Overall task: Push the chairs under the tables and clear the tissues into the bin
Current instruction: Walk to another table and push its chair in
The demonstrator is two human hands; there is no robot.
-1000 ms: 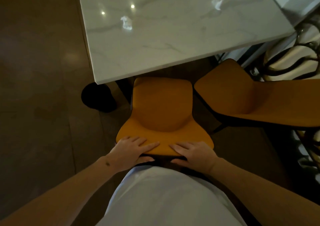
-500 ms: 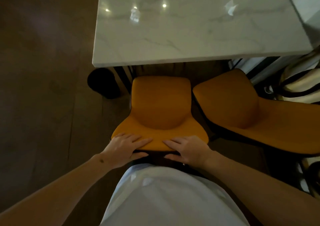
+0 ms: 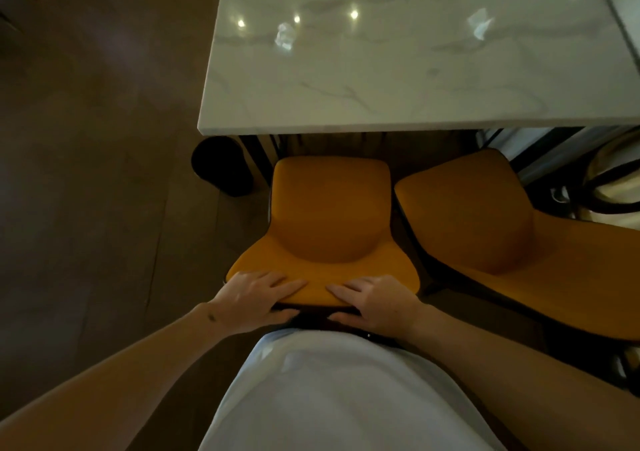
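A dim room with a dark brown floor [image 3: 86, 208] of large smooth tiles, faint seams running across it. Ceiling lights show as small bright spots and pale patches of glare on glossy white stone veined with grey. At the far right edge, something with pale and dark stripes [image 3: 613, 180] stands on the floor

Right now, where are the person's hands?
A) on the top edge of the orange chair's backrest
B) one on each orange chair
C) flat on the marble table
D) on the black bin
A: the left hand and right hand both grip the top edge of the near orange chair.
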